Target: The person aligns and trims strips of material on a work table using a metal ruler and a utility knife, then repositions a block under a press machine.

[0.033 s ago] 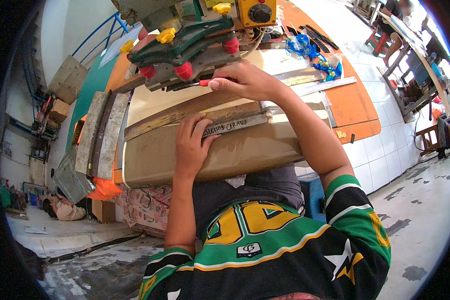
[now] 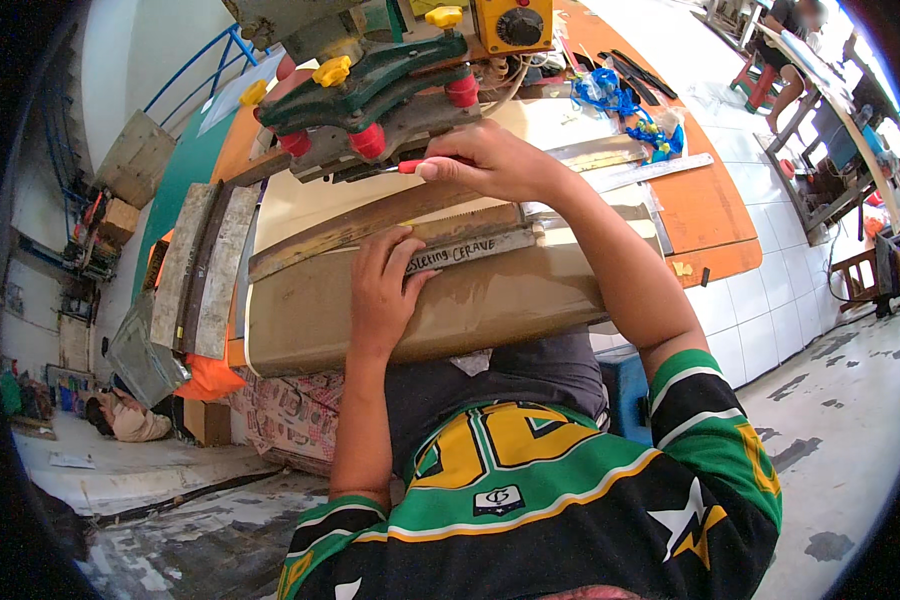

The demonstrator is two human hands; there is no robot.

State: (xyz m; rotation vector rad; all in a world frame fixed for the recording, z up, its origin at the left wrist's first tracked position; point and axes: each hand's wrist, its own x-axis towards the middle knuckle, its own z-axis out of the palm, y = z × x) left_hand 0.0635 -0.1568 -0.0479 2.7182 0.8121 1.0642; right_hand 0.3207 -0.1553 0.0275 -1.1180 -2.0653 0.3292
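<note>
My left hand (image 2: 385, 285) lies flat, fingers together, on a long metal strip (image 2: 470, 250) that rests on a brown cardboard sheet (image 2: 490, 310). A second, rustier strip (image 2: 360, 225) runs just beyond it. My right hand (image 2: 495, 160) is closed around a thin red-handled tool (image 2: 410, 166), whose tip points left under the green machine head (image 2: 370, 90) with red and yellow knobs. The tool's tip is hidden by the machine.
A yellow control box (image 2: 510, 25) sits on the machine. Grey metal plates (image 2: 205, 270) lean at the left of the orange table (image 2: 700, 210). Blue plastic scraps (image 2: 610, 95) and rulers lie at the back right. Another person (image 2: 790, 40) sits at a far bench.
</note>
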